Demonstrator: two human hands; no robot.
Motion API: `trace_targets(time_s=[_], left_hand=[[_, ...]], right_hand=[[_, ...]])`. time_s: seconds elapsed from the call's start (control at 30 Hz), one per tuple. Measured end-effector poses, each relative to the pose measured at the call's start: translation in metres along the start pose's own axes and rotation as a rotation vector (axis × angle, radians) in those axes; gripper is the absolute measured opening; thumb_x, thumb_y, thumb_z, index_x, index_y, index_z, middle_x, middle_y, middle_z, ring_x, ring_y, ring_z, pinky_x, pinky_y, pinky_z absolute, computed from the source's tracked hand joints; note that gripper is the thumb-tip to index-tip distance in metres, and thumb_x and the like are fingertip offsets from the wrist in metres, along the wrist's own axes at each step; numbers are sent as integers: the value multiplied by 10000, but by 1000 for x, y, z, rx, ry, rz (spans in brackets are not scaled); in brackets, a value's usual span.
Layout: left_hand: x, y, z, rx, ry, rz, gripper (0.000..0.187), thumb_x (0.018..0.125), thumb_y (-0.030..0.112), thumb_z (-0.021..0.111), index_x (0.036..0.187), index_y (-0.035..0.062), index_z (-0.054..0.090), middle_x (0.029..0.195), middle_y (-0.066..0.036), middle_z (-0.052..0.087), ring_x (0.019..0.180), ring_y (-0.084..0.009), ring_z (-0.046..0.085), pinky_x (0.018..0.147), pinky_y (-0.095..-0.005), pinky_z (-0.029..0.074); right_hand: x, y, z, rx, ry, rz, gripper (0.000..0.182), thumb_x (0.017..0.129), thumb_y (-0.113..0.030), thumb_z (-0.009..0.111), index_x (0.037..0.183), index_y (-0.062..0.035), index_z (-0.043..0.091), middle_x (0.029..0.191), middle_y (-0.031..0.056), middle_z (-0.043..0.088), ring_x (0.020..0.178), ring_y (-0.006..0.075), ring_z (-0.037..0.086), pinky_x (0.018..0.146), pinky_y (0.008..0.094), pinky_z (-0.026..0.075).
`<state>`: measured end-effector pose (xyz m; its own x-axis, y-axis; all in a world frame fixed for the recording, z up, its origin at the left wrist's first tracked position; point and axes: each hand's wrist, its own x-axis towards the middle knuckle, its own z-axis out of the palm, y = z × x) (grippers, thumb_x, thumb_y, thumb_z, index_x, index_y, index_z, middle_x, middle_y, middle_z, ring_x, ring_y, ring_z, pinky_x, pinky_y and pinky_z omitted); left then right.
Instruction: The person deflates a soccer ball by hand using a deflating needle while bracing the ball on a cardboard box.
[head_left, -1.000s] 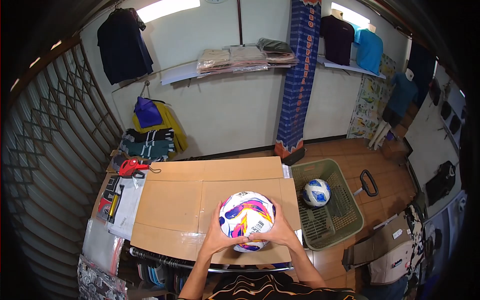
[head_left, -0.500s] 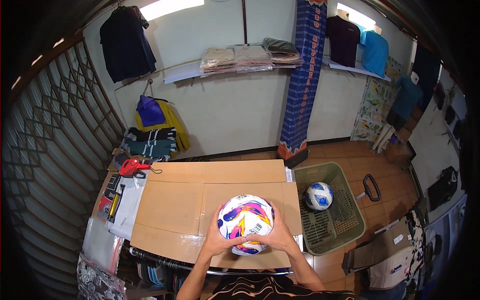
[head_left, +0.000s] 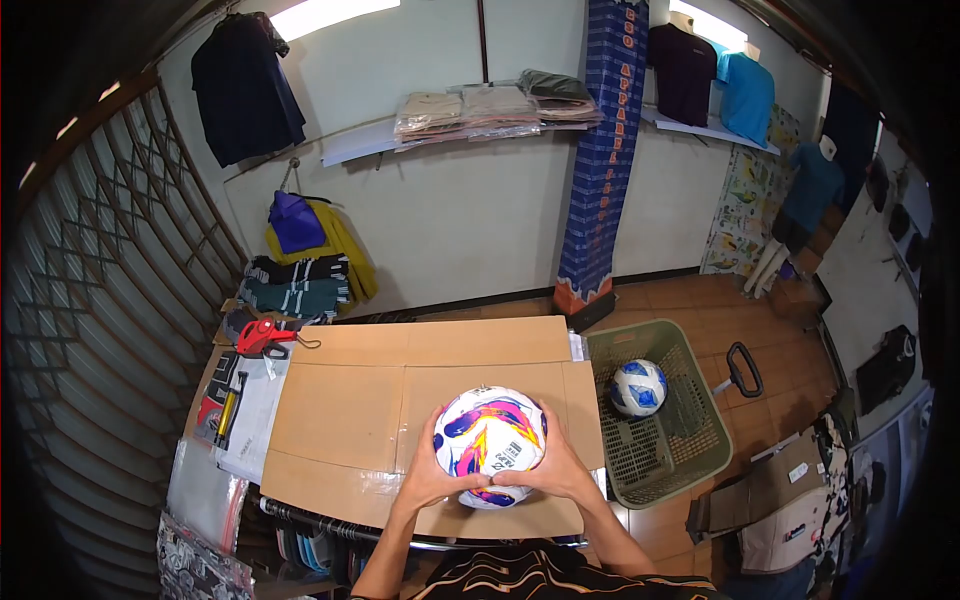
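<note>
Between my palms is a white soccer ball (head_left: 491, 440) with purple, pink and yellow markings. My left hand (head_left: 434, 468) wraps its left side, and my right hand (head_left: 556, 463) wraps its right side. Both thumbs lie across the near lower face and almost meet. Under the ball, a flattened cardboard sheet (head_left: 335, 410) covers the table near its front edge. A second soccer ball (head_left: 638, 388), white and blue, sits inside the green plastic basket (head_left: 722, 455) to the right of the table.
On the table's left end lie a red tape dispenser (head_left: 262, 338) and a yellow-and-black cutter (head_left: 231, 408). A blue printed pillar (head_left: 598, 150) rises behind the table. Folded clothes (head_left: 780, 490) are stacked at the right, and a folding metal gate (head_left: 110, 300) lines the left.
The ball has turned slightly in my hands, its printed text now rotated a little. My view has shifted slightly; both hands keep their hold.
</note>
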<state>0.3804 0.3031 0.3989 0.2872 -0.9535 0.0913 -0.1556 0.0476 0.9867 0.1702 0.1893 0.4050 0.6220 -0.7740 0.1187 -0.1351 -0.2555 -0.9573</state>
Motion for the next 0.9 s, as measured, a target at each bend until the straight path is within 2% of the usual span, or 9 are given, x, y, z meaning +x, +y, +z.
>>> trace_targets(time_s=[0.1,0.37,0.77,0.9], left_hand=[[0,-3,-2,1,-28,37,1362,530,288,1027,1525,-105,184,1467,-249,449,1368,-296,461,1165,-412,367],[0,-9,0,-80,31,-54,1347,539,261,1020,1529,-105,184,1460,-246,459,1348,-293,482,1151,-401,385],[-6,-12,-4,-135,44,-5,1267,585,228,995,1526,-91,210,1435,-229,486,1332,-282,499,1133,-394,407],[-8,-19,-6,-156,38,42,1248,592,215,992,1525,-80,219,1432,-225,487,1331,-277,499,1135,-391,403]], right_hand=[[1,-3,1,9,3,6,1350,526,-521,977,1520,52,265,1444,305,413,1370,416,421,1164,477,349],[4,-4,3,-64,16,16,1311,531,-509,973,1512,41,299,1442,300,434,1364,430,420,1162,493,347],[0,-17,12,-168,41,21,1249,568,-477,949,1509,38,310,1421,301,454,1346,433,424,1158,506,341],[-2,-17,16,-181,53,-27,1232,556,-471,954,1509,0,332,1415,269,479,1338,432,432,1153,504,348]])
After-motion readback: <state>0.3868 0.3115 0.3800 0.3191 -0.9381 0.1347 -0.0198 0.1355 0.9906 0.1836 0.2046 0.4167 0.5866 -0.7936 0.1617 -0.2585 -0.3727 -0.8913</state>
